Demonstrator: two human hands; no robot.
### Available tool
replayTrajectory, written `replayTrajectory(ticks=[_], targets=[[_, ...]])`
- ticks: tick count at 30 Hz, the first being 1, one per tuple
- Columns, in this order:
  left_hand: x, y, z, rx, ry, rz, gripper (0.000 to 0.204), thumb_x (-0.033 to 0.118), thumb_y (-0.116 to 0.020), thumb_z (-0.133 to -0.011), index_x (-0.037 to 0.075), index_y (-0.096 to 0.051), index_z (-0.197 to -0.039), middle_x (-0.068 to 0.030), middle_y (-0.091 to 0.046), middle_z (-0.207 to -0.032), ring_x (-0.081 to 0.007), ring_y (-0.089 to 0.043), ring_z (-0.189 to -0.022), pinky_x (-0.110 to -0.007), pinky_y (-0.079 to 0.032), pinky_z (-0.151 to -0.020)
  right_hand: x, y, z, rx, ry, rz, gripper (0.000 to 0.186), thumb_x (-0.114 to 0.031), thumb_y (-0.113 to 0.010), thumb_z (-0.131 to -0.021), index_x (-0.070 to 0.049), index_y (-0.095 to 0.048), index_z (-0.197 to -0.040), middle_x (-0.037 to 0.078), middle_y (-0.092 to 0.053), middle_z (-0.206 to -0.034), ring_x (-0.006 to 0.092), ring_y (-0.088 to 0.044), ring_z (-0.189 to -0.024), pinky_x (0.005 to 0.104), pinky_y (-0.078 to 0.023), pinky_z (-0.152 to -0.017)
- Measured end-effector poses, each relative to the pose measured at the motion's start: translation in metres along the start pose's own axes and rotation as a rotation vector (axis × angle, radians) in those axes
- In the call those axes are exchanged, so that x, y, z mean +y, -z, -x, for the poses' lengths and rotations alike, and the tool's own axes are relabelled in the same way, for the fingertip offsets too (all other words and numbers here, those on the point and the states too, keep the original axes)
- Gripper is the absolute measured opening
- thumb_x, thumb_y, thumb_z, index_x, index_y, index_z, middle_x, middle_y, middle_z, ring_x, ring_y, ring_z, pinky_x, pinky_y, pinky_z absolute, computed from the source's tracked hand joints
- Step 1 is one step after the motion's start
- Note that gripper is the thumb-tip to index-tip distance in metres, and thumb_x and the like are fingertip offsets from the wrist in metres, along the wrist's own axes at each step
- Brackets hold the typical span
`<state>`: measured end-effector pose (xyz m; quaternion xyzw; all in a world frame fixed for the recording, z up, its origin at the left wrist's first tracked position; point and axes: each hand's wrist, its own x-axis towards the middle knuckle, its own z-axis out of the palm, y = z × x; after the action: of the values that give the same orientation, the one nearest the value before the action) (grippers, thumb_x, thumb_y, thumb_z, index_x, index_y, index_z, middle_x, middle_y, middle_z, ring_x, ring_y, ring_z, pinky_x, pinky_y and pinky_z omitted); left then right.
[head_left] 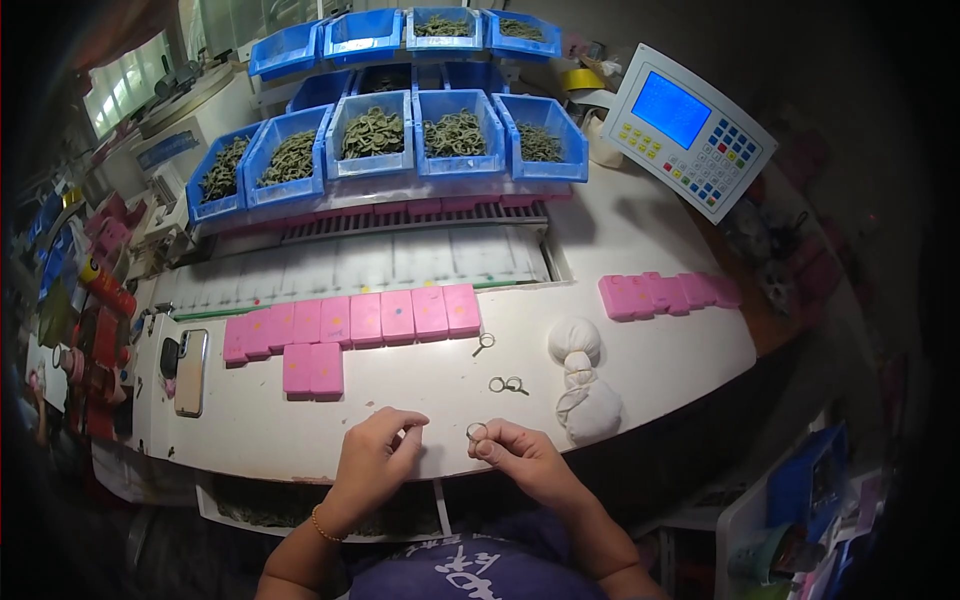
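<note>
Between the thumb and fingers of my right hand [518, 450] is a small thin ring [476, 432], pinched at the table's front edge. My left hand [378, 452] hovers just to its left, fingers loosely curled and thumb apart, with nothing visible in it. Beyond my right hand two similar small rings, a left one [497, 384] and a right one [515, 384], lie side by side on the white table [420, 375]. A single ring [485, 343] with a short stem lies farther back, close to the row of pink blocks [365, 318].
Two more pink blocks [312, 370] sit before the row; others [665, 294] lie at right. A knotted white cloth bag [590, 408] rests near the front edge. Blue bins [458, 170] of greenish pieces stand behind. A phone [190, 375] lies left; a control panel [690, 130] stands right.
</note>
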<state>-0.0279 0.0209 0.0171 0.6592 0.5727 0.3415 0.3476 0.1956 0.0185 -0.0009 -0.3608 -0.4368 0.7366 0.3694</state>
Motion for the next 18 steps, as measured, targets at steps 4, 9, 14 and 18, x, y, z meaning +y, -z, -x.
replayTrajectory(ticks=[4, 9, 14, 18], targets=[[-0.009, -0.008, -0.013, 0.027, -0.032, -0.050, 0.013, 0.013, -0.065, -0.089, 0.002, -0.070, -0.095, -0.0128, -0.068, -0.087, -0.0254, -0.067, -0.069, -0.034, -0.054, -0.063, 0.000, 0.011, -0.007, 0.291, 0.372, 0.764, 0.017, -0.017, -0.069, -0.091, -0.001, -0.066, -0.092, 0.006, -0.064, -0.092, 0.0206, -0.058, -0.090, 0.0332, -0.046, -0.081], [-0.016, -0.044, -0.066, 0.108, -0.173, -0.224, 0.015, 0.015, -0.069, -0.087, 0.002, -0.068, -0.095, -0.0121, -0.067, -0.084, -0.0258, -0.065, -0.066, -0.034, -0.053, -0.062, 0.001, 0.030, -0.019, 0.702, 0.544, 1.318, 0.018, -0.018, -0.075, -0.083, -0.004, -0.066, -0.091, 0.010, -0.063, -0.091, 0.0308, -0.057, -0.087, 0.0404, -0.046, -0.079], [-0.017, -0.087, -0.107, 0.182, -0.262, -0.414, 0.016, 0.017, -0.068, -0.087, 0.002, -0.064, -0.093, -0.0127, -0.064, -0.085, -0.0316, -0.063, -0.067, -0.040, -0.051, -0.062, 0.004, 0.038, -0.016, 0.680, 0.546, 1.202, 0.017, -0.016, -0.074, -0.084, -0.004, -0.066, -0.094, 0.010, -0.064, -0.092, 0.0307, -0.057, -0.088, 0.0405, -0.047, -0.079], [-0.022, -0.091, -0.111, 0.236, -0.311, -0.504, 0.016, 0.015, -0.067, -0.090, 0.001, -0.059, -0.089, -0.0122, -0.060, -0.084, -0.0275, -0.062, -0.066, -0.037, -0.051, -0.063, 0.002, 0.040, -0.006, 0.641, 0.562, 1.145, 0.013, -0.014, -0.072, -0.086, -0.004, -0.067, -0.093, 0.010, -0.065, -0.096, 0.0307, -0.058, -0.089, 0.0389, -0.048, -0.079]])
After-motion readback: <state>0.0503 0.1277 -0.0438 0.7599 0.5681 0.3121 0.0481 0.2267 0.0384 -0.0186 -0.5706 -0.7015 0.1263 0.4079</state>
